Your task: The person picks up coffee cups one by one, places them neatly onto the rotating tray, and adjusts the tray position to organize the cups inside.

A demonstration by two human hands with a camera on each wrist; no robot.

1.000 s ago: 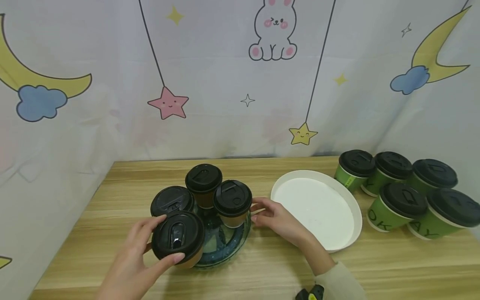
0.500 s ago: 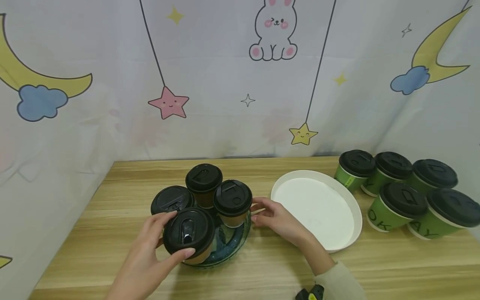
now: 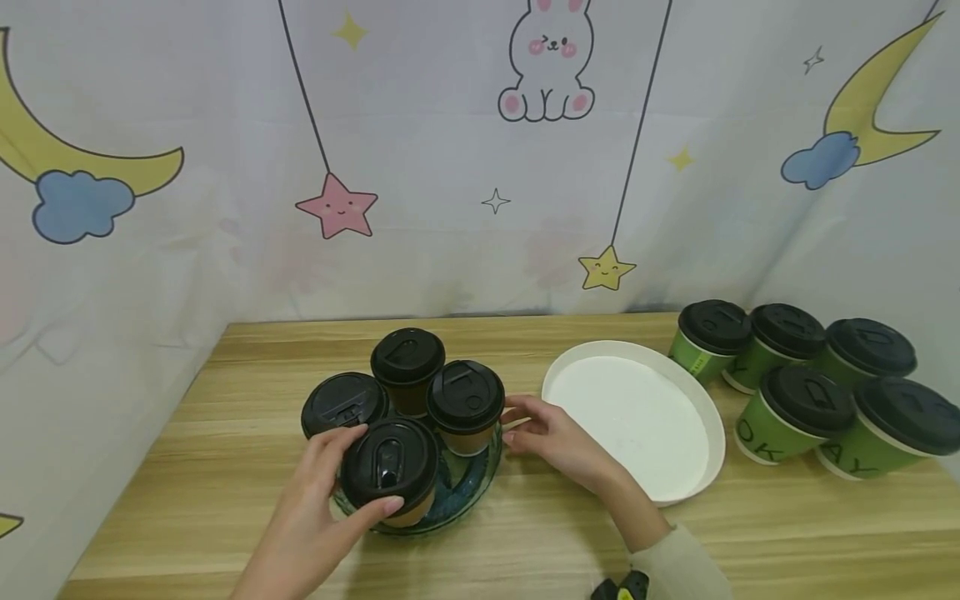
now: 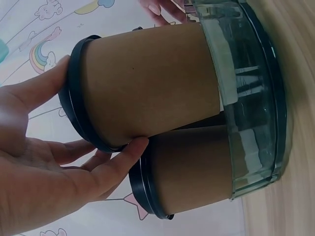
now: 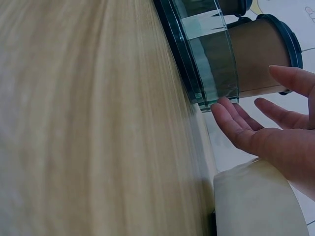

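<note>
My left hand (image 3: 311, 508) pinches a brown paper coffee cup (image 4: 147, 81) by its black lid (image 3: 388, 467), thumb on the near side and fingers on the far side. The cup is upright, with its base at the rim of a round clear-glass dish (image 4: 261, 98) in the left wrist view. Three more brown lidded cups stand in the dish: one at the left (image 3: 345, 402), one at the back (image 3: 407, 358) and one at the right (image 3: 465, 400). Beside the dish's right edge is my right hand (image 3: 555, 442), fingers loosely bent, fingertips right at the glass wall.
A round white tray (image 3: 637, 425) lies to the right of the glass dish, close behind my right forearm. Several green lidded cups (image 3: 776, 417) stand together at the table's right. A patterned cloth (image 3: 450, 167) hangs behind the wooden table (image 3: 247, 375). A small black object (image 3: 621, 586) is by the right sleeve.
My left hand has carried the brown cup rightward, from the dish's left edge to over its front part. The right hand and the other cups have stayed in place.
</note>
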